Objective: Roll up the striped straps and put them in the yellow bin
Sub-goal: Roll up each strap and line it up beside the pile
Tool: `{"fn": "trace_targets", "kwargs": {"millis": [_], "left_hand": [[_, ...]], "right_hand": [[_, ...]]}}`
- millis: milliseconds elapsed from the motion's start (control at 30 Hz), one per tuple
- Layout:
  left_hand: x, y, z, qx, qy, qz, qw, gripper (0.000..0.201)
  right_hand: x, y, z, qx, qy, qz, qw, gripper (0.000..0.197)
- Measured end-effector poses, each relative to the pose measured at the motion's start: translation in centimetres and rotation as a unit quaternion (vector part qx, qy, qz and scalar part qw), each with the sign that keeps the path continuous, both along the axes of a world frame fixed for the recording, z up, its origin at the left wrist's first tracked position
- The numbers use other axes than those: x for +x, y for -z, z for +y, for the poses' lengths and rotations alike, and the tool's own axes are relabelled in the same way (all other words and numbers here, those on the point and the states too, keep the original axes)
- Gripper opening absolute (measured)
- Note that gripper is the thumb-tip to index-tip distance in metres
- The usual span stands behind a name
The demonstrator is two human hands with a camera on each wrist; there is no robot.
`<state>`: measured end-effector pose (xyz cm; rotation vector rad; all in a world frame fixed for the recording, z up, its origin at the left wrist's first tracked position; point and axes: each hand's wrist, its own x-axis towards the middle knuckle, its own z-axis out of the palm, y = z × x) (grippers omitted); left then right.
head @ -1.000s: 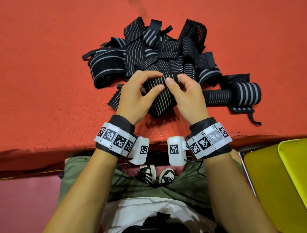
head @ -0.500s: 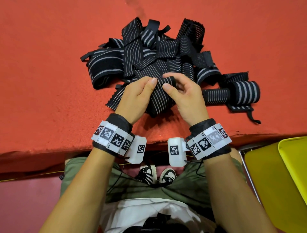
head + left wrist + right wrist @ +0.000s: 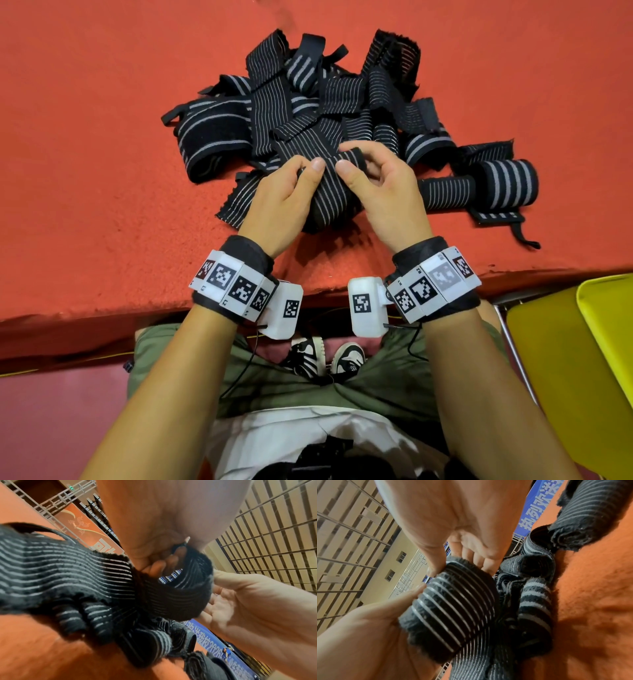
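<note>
Many straps: the pile (image 3: pixel 329 113) lies tangled at 12 o'clock on the red surface (image 3: pixel 85 154), none rolled by these hands yet.
Yellow bin: (image 3: pixel 561 370) waits at 4 o'clock, well apart.
Held strap: (image 3: pixel 327 192) lifted higher than a second ago, its end now curled into a loop.
Left hand: (image 3: pixel 281 202) grip pinching the strap's edge.
Right hand: (image 3: pixel 383 192) grip clasping the curled end.
Meaning: rolling has only just begun.

The left hand (image 3: pixel 281 202) and right hand (image 3: pixel 383 198) turned the strap (image 3: pixel 329 192) over, and its rolled end grew thicker.
</note>
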<state>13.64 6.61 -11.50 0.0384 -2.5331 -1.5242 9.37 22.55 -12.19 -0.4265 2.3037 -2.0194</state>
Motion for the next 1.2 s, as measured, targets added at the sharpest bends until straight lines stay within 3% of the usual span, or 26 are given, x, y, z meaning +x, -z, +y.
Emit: {"fn": "trace_targets", "kwargs": {"millis": [67, 133, 267, 400, 533, 633, 700, 900, 967, 1100, 1200], "left_hand": [[0.0, -0.4, 0.1, 0.020, 0.001, -0.003, 1.000, 0.066], [-0.2, -0.8, 0.2, 0.038, -0.002, -0.010, 0.999, 0.067], [-0.4, -0.6, -0.3, 0.040, -0.012, 0.020, 0.999, 0.025], [-0.7, -0.1, -1.0, 0.014, -0.006, 0.028, 1.000, 0.013], [-0.6, -0.3, -0.8, -0.051, 0.011, 0.004, 0.999, 0.036], [-0.4, -0.6, -0.7, -0.002, 0.003, -0.008, 1.000, 0.060], [-0.3, -1.1, -0.5, 0.029, 0.000, -0.021, 0.999, 0.070], [-0.3, -1.0, -0.6, 0.013, -0.001, -0.042, 0.999, 0.032], [-0.3, -0.9, -0.8, 0.024, -0.007, -0.042, 0.999, 0.032], [-0.1, -0.6, -1.1, 0.051, -0.011, -0.038, 0.998, 0.046], [-0.2, -0.9, -1.2, 0.063, -0.022, -0.026, 0.997, 0.050]], "right_hand": [[-0.2, 0.0, 0.1, 0.000, -0.013, 0.006, 1.000, 0.022], [-0.2, -0.1, 0.0, -0.008, -0.006, 0.007, 1.000, 0.017], [-0.5, -0.3, -0.3, -0.023, 0.026, -0.001, 0.999, 0.014], [-0.7, -0.1, -0.3, -0.020, 0.027, -0.024, 0.999, 0.014], [-0.7, -0.1, 0.0, -0.020, 0.005, -0.033, 0.999, 0.012], [-0.8, 0.0, 0.3, -0.026, -0.028, -0.021, 0.999, 0.021], [-0.7, 0.0, 0.3, -0.014, -0.023, -0.018, 0.999, 0.017], [-0.6, -0.5, -0.6, 0.017, 0.012, -0.022, 1.000, 0.028], [-0.5, -0.7, -0.8, 0.036, 0.009, -0.004, 0.999, 0.031], [-0.2, -0.9, -1.1, 0.044, -0.021, 0.009, 0.999, 0.017], [0.1, -0.9, -0.8, -0.045, -0.064, -0.010, 0.997, 0.026]]}}
